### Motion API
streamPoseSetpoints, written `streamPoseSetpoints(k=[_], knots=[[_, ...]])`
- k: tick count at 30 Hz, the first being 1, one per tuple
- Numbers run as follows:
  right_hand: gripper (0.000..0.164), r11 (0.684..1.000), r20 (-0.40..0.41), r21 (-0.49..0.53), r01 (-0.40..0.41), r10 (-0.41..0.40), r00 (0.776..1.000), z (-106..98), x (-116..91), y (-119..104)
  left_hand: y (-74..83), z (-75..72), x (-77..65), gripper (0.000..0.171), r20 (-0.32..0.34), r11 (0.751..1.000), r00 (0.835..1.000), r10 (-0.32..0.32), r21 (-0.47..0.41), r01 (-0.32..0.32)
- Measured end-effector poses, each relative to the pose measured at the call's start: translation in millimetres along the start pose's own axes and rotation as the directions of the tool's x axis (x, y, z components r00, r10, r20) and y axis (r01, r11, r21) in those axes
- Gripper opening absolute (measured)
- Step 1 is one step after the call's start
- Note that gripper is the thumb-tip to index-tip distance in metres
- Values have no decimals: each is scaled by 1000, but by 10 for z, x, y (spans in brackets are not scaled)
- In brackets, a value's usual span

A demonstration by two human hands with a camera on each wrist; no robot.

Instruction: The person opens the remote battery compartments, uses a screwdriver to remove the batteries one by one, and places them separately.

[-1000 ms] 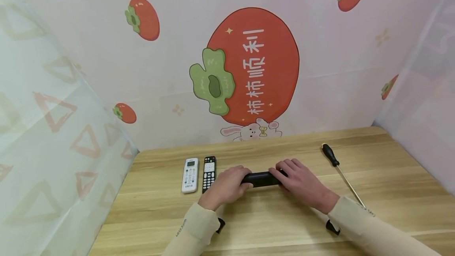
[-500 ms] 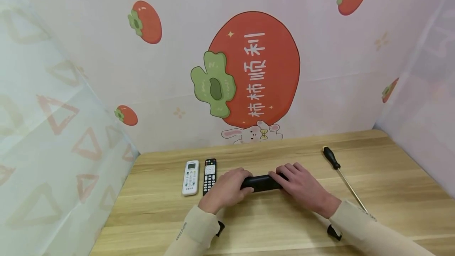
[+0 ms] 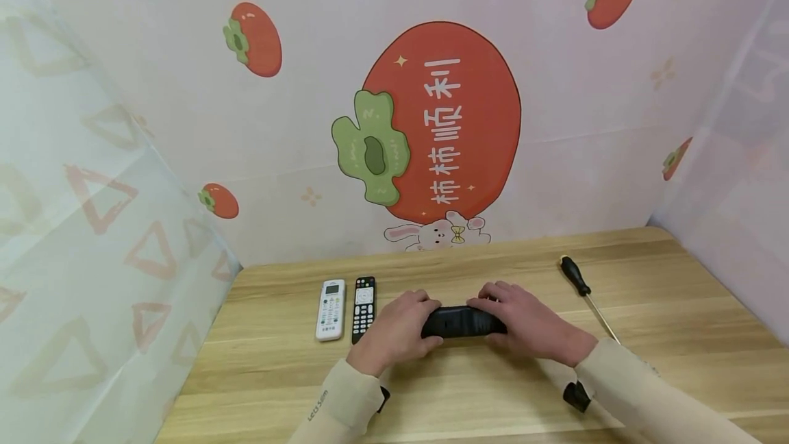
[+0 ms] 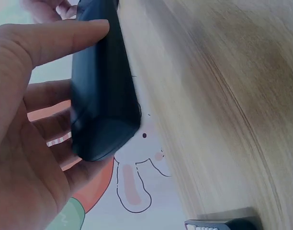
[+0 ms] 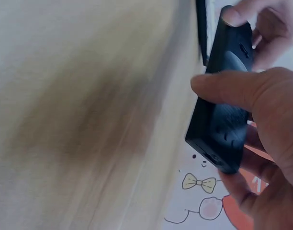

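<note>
Between both hands is a black oblong device (image 3: 464, 321) with rounded edges, held lengthwise from left to right above the table. My left hand (image 3: 401, 326) grips its left end, thumb on the near side and fingers behind. At the opposite end, my right hand (image 3: 530, 321) holds it between thumb and fingers. The left wrist view shows the smooth, plain left end of the device (image 4: 101, 91). Seen from the right wrist, the device (image 5: 223, 120) has small marks on its face and a recess in its end. Its exact kind cannot be told.
A white remote control (image 3: 331, 310) and a black remote control (image 3: 364, 307) lie side by side on the wooden table (image 3: 259, 362), left of the hands. A screwdriver (image 3: 574, 275) with a black handle lies at the right, its shaft partly behind the right sleeve. A printed cloth wall (image 3: 308, 122) stands behind.
Both hands have turned the black device about its long axis, so a broader face now shows in the head view. The remotes and screwdriver stay where they were.
</note>
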State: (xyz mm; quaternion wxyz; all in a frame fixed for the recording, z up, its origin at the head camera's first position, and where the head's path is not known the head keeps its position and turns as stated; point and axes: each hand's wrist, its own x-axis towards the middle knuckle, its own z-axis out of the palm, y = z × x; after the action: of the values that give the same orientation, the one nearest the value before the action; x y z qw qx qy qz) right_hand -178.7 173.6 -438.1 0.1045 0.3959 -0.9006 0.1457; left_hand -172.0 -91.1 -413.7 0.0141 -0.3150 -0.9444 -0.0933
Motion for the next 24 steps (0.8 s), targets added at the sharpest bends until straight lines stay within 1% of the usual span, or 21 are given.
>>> streamPoseSetpoints(k=[2,5,8,13,18,24], knots=[[57,999,16,46,-18,17,1000,-15,19,13,3,10,2,57,-2,1000,1000,-3,16,3],[56,994,34,108,-26,23,999,-31,49,39,2,26,15,59,-9,999,1000,-9,33,9],[56,987,61,160,-32,22,998,-40,83,59,-4,39,30,60,-17,998,1000,-7,55,8],[54,972,121,223,-72,46,992,-63,139,88,-19,62,47,56,-38,996,999,11,89,-7],[53,970,137,225,-87,57,989,-74,180,99,-25,70,66,53,-54,994,998,16,111,-10],[53,981,121,174,-87,66,990,-46,227,111,-11,82,94,55,-45,990,999,-16,140,23]])
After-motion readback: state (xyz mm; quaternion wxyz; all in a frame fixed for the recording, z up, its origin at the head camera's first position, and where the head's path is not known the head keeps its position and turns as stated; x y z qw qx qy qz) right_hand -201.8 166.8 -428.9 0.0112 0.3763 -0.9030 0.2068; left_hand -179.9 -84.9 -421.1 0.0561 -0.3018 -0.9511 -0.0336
